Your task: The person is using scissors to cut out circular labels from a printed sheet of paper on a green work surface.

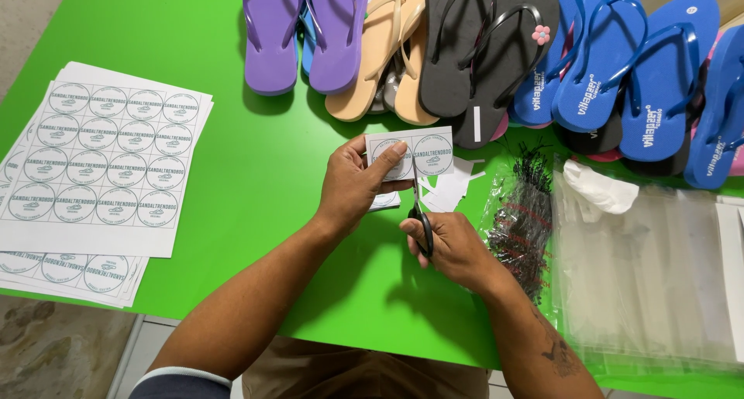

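My left hand [353,183] pinches a small white paper strip [409,152] printed with two round labels, held above the green table [256,174]. In my right hand [457,248] are black-handled scissors [419,209], their blades pointing up into the strip between the two circles. Small cut paper pieces [451,183] lie on the table just behind my hands.
A stack of white sheets with rows of round labels [105,162] lies at the left. Flip-flops in purple [306,31], tan, black [484,46] and blue [643,73] line the far edge. Clear plastic bags [651,275] and a pack of black plastic tag fasteners [523,221] lie at the right.
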